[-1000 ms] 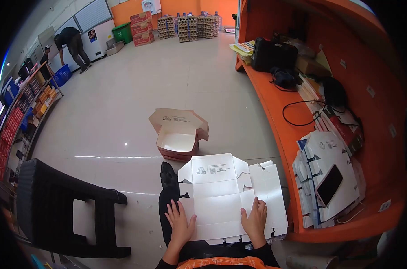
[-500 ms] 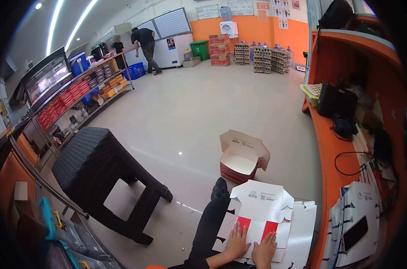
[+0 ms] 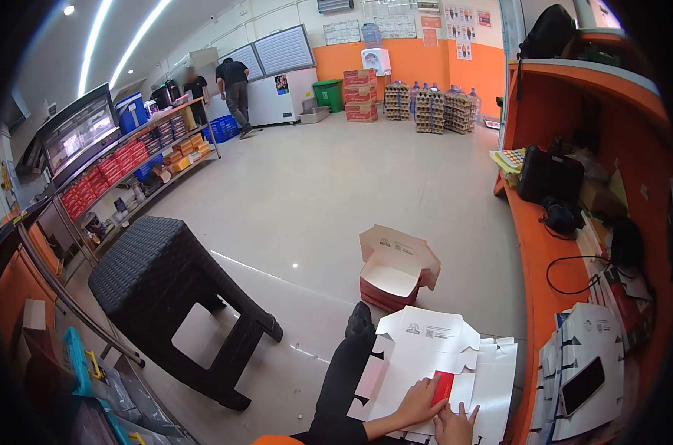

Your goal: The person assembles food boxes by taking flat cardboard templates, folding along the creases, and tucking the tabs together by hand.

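A flat white box blank with printed marks lies low in the head view, over my leg. My left hand rests on it at the left edge of a red panel, fingers stretched out. Close beside it, my right hand touches the lower part of the blank, fingers apart. The two thumbs nearly meet. On the left side of the blank, a side flap stands raised. Beneath and to the right lies another white blank.
A folded open-top box stands on the floor ahead. A black woven stool is at left. On the right are an orange shelf and a phone on stacked blanks. Two people are near a white freezer at the back.
My left hand has shifted right to the right red panel, and my right hand slightly right. The left red panel no longer shows; the left flap is raised. A person at the back straightened up.
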### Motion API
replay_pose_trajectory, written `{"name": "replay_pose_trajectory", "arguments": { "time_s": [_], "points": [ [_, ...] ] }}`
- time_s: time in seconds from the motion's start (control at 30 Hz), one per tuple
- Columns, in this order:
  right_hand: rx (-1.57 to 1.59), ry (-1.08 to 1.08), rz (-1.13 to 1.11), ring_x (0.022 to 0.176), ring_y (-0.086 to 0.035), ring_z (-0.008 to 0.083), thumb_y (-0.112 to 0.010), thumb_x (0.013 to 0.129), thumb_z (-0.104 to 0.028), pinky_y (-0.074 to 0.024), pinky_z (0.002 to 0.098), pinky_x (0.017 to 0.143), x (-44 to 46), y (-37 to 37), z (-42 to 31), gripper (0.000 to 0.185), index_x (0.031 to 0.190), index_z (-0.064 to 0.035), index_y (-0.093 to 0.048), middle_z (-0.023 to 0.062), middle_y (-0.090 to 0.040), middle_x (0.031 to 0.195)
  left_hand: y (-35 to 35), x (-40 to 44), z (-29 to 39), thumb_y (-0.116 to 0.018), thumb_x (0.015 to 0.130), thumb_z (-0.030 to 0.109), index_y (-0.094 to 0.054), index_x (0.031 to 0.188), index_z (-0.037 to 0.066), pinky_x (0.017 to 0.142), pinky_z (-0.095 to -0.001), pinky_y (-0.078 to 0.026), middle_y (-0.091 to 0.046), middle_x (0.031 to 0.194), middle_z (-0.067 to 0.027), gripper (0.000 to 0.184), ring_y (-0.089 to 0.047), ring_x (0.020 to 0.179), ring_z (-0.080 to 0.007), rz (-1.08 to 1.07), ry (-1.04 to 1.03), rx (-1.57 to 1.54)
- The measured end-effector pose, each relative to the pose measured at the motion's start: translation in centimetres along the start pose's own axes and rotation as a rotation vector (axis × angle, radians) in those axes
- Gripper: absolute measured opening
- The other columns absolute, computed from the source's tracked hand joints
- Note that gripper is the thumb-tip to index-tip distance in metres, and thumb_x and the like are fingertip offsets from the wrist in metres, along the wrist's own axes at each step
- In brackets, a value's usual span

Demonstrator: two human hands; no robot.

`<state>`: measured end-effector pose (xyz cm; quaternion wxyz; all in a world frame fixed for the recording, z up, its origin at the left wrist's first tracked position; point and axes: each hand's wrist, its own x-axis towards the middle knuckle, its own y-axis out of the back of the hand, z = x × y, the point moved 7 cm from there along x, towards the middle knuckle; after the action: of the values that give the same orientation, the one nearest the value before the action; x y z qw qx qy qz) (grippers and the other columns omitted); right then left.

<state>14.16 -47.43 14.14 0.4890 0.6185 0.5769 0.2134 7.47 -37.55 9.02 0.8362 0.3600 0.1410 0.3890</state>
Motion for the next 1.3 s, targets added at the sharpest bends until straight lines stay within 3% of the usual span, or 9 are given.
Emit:
{"name": "replay_pose_trajectory", "arguments": {
  "time_s": [0.07, 0.23, 0.33, 0.43, 0.47, 0.6, 0.73, 0.9, 1.3],
  "points": [
    [-0.105, 0.117, 0.122, 0.123, -0.039, 0.0398, -0.048, 0.09, -0.029, -0.0133, 0.0652, 0.104, -0.3, -0.7, 0.3, 0.045, 0.128, -0.0056, -0.048, 0.0142, -0.051, 0.128, -0.7, 1.2, -1.4, -0.067, 0.079, 0.034, -0.028, 0.135, -0.007, 0.078, -0.0359, -0.049, -0.059, 0.104, -0.0259, 0.08, -0.062, 0.089, -0.0356, 0.114, 0.085, -0.212],
    [-0.165, 0.174, 0.157, 0.127, -0.036, 0.0386, -0.052, 0.089, -0.031, -0.0128, 0.0635, 0.105, -1.4, -0.7, 0.5, 0.051, 0.133, -0.0072, -0.043, 0.0134, -0.049, 0.131, -3.2, 2.3, -4.1, -0.066, 0.084, 0.03, -0.039, 0.13, -0.005, 0.077, -0.0293, -0.05, -0.063, 0.104, -0.0163, 0.064, -0.064, 0.089, -0.0189, -0.21, 0.23, -0.599],
    [-0.108, 0.149, 0.659, 0.123, -0.04, 0.0365, -0.062, 0.084, -0.027, -0.0263, 0.056, 0.103, -3.9, 2.7, -0.3, 0.059, 0.135, -0.0063, -0.04, 0.0176, -0.053, 0.124, -1.1, 2.3, -3.5, -0.064, 0.086, 0.035, -0.054, 0.121, 0.0, 0.08, -0.0243, -0.048, -0.064, 0.105, -0.0064, 0.051, -0.06, 0.092, -0.0099, -0.295, 0.332, -0.89],
    [0.476, -0.139, 0.807, 0.108, -0.051, 0.0345, -0.071, 0.078, -0.016, -0.042, 0.0437, 0.091, -5.7, 3.8, 0.8, 0.068, 0.135, -0.0045, -0.036, 0.0194, -0.056, 0.113, 1.7, 1.4, -2.0, -0.059, 0.09, 0.034, -0.052, 0.124, 0.002, 0.075, -0.0248, -0.049, -0.064, 0.099, -0.0019, 0.047, -0.061, 0.084, -0.008, -0.304, 0.419, -1.024],
    [0.78, -0.072, 0.887, 0.09, -0.056, 0.0316, -0.071, 0.077, -0.004, -0.0475, 0.0351, 0.076, -5.8, 2.9, 1.4, 0.054, 0.126, -0.0007, -0.048, 0.0182, -0.056, 0.104, 2.2, 1.1, -1.5, -0.055, 0.092, 0.034, -0.052, 0.125, 0.004, 0.079, -0.0246, -0.049, -0.063, 0.102, -0.0003, 0.045, -0.059, 0.089, -0.007, -0.291, 0.427, -1.115],
    [0.511, 0.186, 0.925, 0.086, -0.056, 0.0271, -0.063, 0.082, 0.001, -0.0474, 0.0325, 0.072, -6.4, 2.3, 0.3, 0.017, 0.099, 0.003, -0.066, 0.0182, -0.056, 0.104, 5.3, 0.2, 0.8, -0.054, 0.093, 0.032, -0.051, 0.126, 0.004, 0.08, -0.0245, -0.049, -0.061, 0.107, -0.0005, 0.044, -0.058, 0.095, -0.0079, -0.17, 0.388, -1.226],
    [0.462, 0.484, 0.954, 0.094, -0.055, 0.0288, -0.057, 0.085, -0.001, -0.0464, 0.0352, 0.075, -6.2, 5.7, -4.4, 0.031, 0.114, -0.0051, -0.063, 0.0144, -0.056, 0.109, 8.0, -1.5, 3.8, -0.053, 0.094, 0.028, -0.047, 0.131, 0.005, 0.087, -0.0275, -0.049, -0.055, 0.117, -0.0026, 0.043, -0.055, 0.104, -0.011, -0.169, 0.208, -1.206],
    [0.354, 0.499, 0.979, 0.094, -0.052, 0.028, -0.059, 0.083, 0.0, -0.044, 0.0359, 0.078, -5.7, 6.7, -6.3, 0.033, 0.114, -0.0082, -0.064, 0.013, -0.056, 0.109, 8.2, -2.7, 4.7, -0.051, 0.095, 0.021, -0.046, 0.132, 0.006, 0.09, -0.0295, -0.05, -0.046, 0.121, -0.0032, 0.04, -0.052, 0.111, -0.0147, -0.157, 0.062, -1.166],
    [0.292, 0.549, 0.916, 0.096, -0.051, 0.0285, -0.063, 0.079, -0.004, -0.04, 0.0397, 0.084, -5.0, 6.2, -6.3, 0.035, 0.113, -0.0105, -0.064, 0.0119, -0.054, 0.112, 9.2, -3.0, 5.7, -0.05, 0.095, 0.014, -0.053, 0.117, -0.001, 0.084, -0.023, -0.048, -0.046, 0.099, -0.0025, 0.026, -0.052, 0.1, -0.0104, -0.057, 0.006, -1.128]
  ]
}}
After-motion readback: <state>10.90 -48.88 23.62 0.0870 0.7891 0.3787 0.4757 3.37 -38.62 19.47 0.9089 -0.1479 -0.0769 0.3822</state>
